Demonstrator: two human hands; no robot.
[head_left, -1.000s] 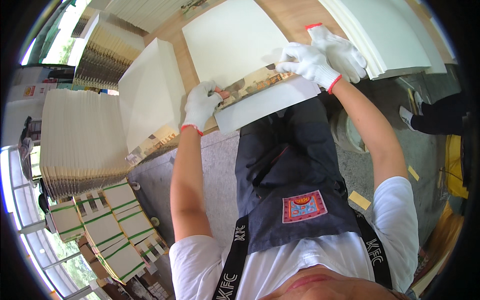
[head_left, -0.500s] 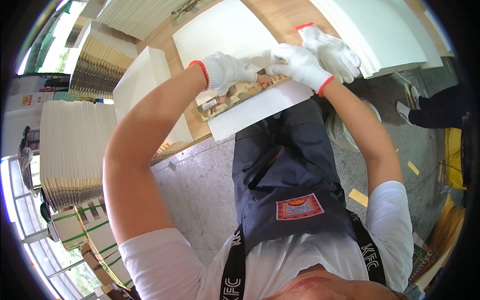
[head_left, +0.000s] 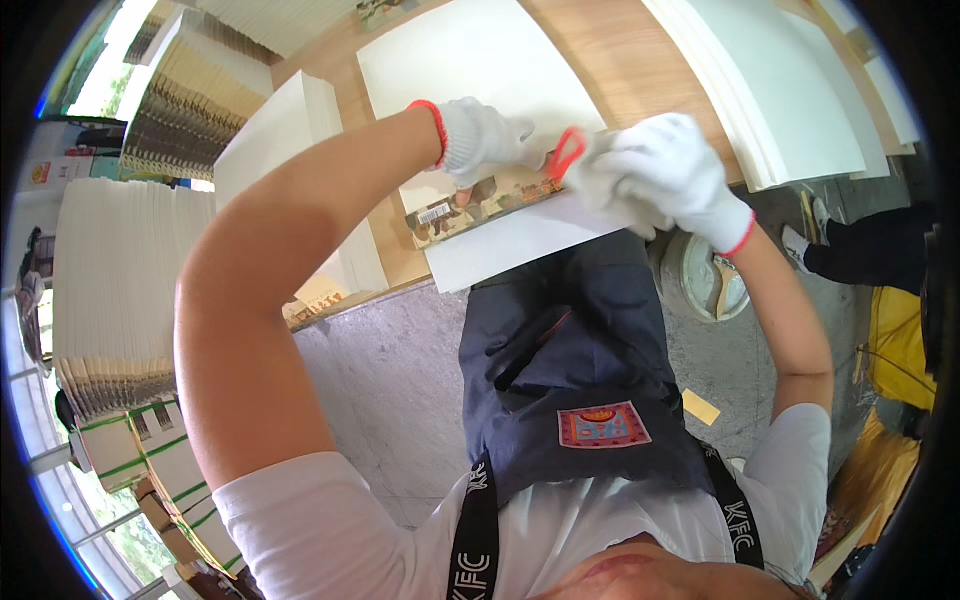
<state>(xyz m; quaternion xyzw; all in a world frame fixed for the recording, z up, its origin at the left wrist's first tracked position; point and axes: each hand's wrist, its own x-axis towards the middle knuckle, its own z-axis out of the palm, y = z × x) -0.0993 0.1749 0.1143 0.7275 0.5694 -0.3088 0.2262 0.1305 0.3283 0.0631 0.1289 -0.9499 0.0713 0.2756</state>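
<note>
My right hand [head_left: 675,165], in a white glove with a red cuff edge, is closed on a loose white work glove [head_left: 622,190]. The loose glove is smeared by motion, its red cuff pointing left toward my other hand. My left hand [head_left: 487,138], also gloved, rests with its fingers extended over a large white sheet [head_left: 470,60] on the wooden table. Under its thumb runs a printed brown cover strip [head_left: 432,226] with a barcode. Along the near side of that strip, a white paper edge [head_left: 520,240] sticks out past the table.
White paper stacks stand left [head_left: 285,130] and right [head_left: 770,100] on the table [head_left: 640,60]. Taller stacks of bound blocks [head_left: 130,270] rise at the far left. A bucket with a brush [head_left: 722,285] is on the floor at right. A person's dark-trousered leg [head_left: 870,245] is beyond it.
My right hand has taken up the loose glove from the table's right side and drawn it nearer to me. My left hand has shifted slightly right over the sheet.
</note>
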